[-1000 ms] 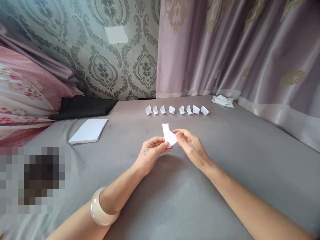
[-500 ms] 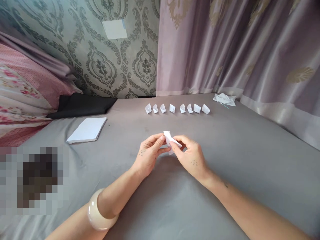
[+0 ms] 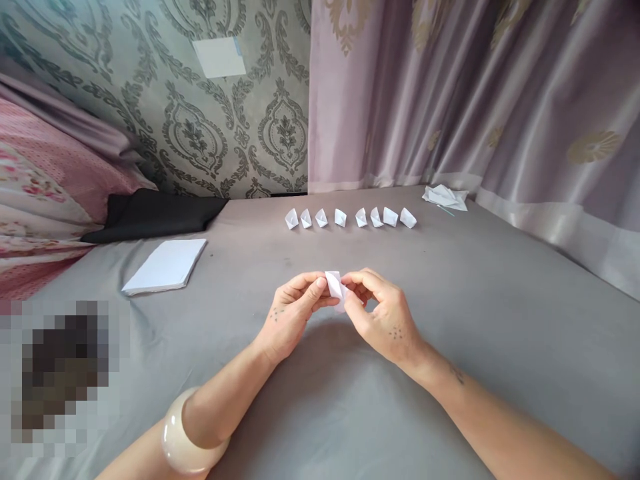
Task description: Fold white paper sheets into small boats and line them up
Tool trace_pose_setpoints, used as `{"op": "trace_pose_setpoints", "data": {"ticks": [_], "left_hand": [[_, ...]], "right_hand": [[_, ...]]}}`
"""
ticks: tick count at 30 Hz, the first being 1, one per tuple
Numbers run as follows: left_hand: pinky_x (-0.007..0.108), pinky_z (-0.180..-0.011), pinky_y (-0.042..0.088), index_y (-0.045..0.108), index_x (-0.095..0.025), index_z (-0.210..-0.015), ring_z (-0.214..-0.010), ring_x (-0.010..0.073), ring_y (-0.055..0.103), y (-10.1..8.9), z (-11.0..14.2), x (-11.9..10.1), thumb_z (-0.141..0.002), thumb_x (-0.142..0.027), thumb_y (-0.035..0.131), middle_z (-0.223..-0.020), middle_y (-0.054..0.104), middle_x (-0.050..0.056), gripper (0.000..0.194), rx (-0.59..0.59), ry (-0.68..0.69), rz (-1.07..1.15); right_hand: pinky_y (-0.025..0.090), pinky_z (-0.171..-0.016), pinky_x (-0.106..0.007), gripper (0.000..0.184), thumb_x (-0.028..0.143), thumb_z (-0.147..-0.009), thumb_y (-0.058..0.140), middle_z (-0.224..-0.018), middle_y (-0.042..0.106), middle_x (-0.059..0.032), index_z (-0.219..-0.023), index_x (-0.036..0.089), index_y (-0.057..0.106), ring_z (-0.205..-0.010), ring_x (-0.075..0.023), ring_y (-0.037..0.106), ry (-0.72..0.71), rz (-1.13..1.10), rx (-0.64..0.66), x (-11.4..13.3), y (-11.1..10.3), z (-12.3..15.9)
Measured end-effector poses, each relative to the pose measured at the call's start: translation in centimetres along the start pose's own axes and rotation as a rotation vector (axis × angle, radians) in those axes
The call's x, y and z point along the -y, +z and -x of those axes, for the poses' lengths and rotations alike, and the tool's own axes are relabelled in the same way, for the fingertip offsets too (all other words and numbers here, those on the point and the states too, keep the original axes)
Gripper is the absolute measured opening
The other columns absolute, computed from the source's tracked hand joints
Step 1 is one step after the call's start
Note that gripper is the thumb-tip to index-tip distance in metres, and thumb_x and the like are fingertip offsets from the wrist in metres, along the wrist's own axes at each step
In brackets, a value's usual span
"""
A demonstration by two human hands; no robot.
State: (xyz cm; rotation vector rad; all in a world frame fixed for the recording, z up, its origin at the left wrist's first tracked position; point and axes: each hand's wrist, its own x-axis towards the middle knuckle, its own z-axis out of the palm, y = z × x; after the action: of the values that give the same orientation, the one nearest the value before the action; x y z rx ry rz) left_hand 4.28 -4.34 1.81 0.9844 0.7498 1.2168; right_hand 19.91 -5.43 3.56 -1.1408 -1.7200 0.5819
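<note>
A small folded piece of white paper is pinched between both my hands, just above the grey sheet. My left hand grips its left side with thumb and forefinger; a cream bangle sits on that wrist. My right hand closes on the paper's right side, fingers curled round it, hiding most of the piece. Further back, a row of several small folded white paper boats stands on the sheet.
A stack of white paper sheets lies at the left. A black cloth and pink floral bedding lie at the far left. Paper scraps rest by the mauve curtain. Patterned wallpaper is behind.
The paper, earlier sticking up tall between my fingers, has been folded down smaller. Both hands have closed in round it and my right hand has turned its back upward.
</note>
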Motion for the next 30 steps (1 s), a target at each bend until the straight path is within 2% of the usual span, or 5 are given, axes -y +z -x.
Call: {"op": "trace_pose_setpoints", "data": {"ticks": [6, 9, 18, 22, 30], "left_hand": [[0.04, -0.084, 0.054, 0.071, -0.017, -0.09, -0.085, 0.0197, 0.065, 0.13, 0.16, 0.21, -0.081, -0.034, 0.067, -0.089, 0.071, 0.006, 0.019, 0.012, 0.035, -0.069], [0.039, -0.082, 0.055, 0.071, -0.018, -0.089, -0.083, 0.0185, 0.065, 0.08, 0.18, 0.26, -0.081, -0.032, 0.067, -0.084, 0.07, 0.004, 0.017, 0.02, 0.039, -0.066], [0.039, -0.081, 0.055, 0.069, -0.019, -0.087, -0.079, 0.0161, 0.064, 0.31, 0.39, 0.0, -0.08, -0.03, 0.068, -0.082, 0.067, 0.002, 0.014, 0.022, -0.015, -0.014], [0.038, -0.077, 0.057, 0.07, -0.019, -0.085, -0.076, 0.0167, 0.065, 0.43, 0.43, -0.08, -0.078, -0.032, 0.07, -0.077, 0.068, 0.002, 0.015, 0.001, -0.06, 0.001], [0.037, -0.075, 0.058, 0.071, -0.018, -0.083, -0.073, 0.0161, 0.066, 0.5, 0.47, -0.31, -0.078, -0.032, 0.07, -0.074, 0.069, 0.002, 0.015, -0.016, -0.107, 0.04]], "right_hand": [[0.045, -0.062, -0.027, 0.008, 0.019, -0.082, 0.055, -0.069, 0.059, 0.0001, -0.079, 0.021, 0.062, -0.063, -0.0127, 0.053, -0.03, 0.031, -0.032, 0.24, -0.12, -0.21], [0.046, -0.061, -0.027, 0.009, 0.022, -0.084, 0.058, -0.072, 0.059, -0.0007, -0.077, 0.021, 0.063, -0.063, -0.0122, 0.054, -0.071, 0.022, -0.056, 0.51, -0.16, -0.37], [0.048, -0.061, -0.026, 0.009, 0.021, -0.086, 0.057, -0.077, 0.063, -0.0011, -0.084, 0.023, 0.065, -0.066, -0.0119, 0.056, -0.109, -0.028, -0.081, 0.66, 0.1, 0.0], [0.047, -0.061, -0.026, 0.01, 0.019, -0.086, 0.057, -0.076, 0.061, -0.0002, -0.084, 0.024, 0.065, -0.063, -0.011, 0.053, -0.102, -0.018, -0.095, 0.77, 0.19, 0.06], [0.046, -0.058, -0.024, 0.017, 0.015, -0.086, 0.056, -0.073, 0.056, 0.0006, -0.09, 0.026, 0.069, -0.061, -0.0098, 0.053, -0.185, 0.05, -0.116, 0.52, 0.33, 0.45]]}}
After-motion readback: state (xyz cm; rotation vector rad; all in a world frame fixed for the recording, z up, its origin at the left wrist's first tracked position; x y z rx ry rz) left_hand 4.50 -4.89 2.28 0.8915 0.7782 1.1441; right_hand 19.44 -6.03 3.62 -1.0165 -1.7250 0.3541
